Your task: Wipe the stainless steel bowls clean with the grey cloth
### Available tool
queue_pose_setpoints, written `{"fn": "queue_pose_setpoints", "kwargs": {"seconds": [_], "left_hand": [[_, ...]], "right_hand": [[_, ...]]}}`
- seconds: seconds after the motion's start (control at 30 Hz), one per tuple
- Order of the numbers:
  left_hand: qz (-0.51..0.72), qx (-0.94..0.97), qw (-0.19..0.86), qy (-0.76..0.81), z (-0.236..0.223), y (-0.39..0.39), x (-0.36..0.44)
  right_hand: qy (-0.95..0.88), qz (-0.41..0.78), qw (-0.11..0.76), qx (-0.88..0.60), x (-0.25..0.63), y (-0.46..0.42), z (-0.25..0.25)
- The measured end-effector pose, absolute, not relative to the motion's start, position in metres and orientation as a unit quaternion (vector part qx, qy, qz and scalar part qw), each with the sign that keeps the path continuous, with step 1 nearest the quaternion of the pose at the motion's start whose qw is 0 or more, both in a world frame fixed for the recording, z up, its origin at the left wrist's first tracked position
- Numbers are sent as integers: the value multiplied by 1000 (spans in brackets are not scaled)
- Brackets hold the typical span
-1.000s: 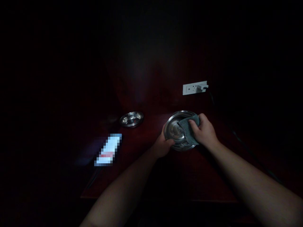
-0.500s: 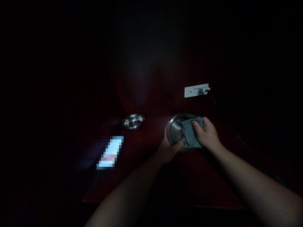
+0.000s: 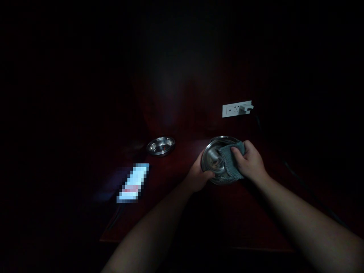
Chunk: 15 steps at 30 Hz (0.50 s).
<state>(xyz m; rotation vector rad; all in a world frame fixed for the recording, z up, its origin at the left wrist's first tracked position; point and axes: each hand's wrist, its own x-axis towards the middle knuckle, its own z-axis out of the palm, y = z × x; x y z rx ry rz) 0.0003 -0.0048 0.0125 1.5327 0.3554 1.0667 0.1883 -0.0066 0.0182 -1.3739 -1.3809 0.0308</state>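
Observation:
A shiny steel bowl (image 3: 212, 157) is tilted with its mouth toward me. My left hand (image 3: 199, 176) grips its left side, the thumb over the near rim and the other fingers hidden behind the wall. A grey-green cloth (image 3: 231, 159) is folded over the bowl's right rim and hangs partly inside. My right hand (image 3: 250, 161) is closed on the cloth at that rim, its thumb pressing on the front. Whether the bowl touches the table cannot be made out in the dark.
A second, shallow steel bowl (image 3: 161, 146) rests on the dark red table (image 3: 182, 159) to the left. Nearer lies a lit phone (image 3: 133, 183), its screen blurred, with a cable below it. A white wall socket (image 3: 237, 109) with a plug is behind; a thin cord (image 3: 309, 191) runs at right.
The bowl has turned slightly in my hands, and more of its outer wall shows below. My left thumb has shifted left along the rim. The cloth stays in my right hand.

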Motion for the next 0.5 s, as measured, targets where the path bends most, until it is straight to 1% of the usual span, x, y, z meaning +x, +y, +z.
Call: {"fn": "queue_pose_setpoints", "kwargs": {"seconds": [0.2, 0.3, 0.5], "left_hand": [[421, 679, 572, 184, 14, 0, -8], [415, 690, 569, 169, 12, 0, -9], [471, 681, 538, 158, 3, -6, -3]], "right_hand": [[-602, 20, 549, -579, 189, -9, 18], [-613, 23, 548, -568, 188, -10, 18], [-601, 48, 572, -556, 188, -7, 17]]}}
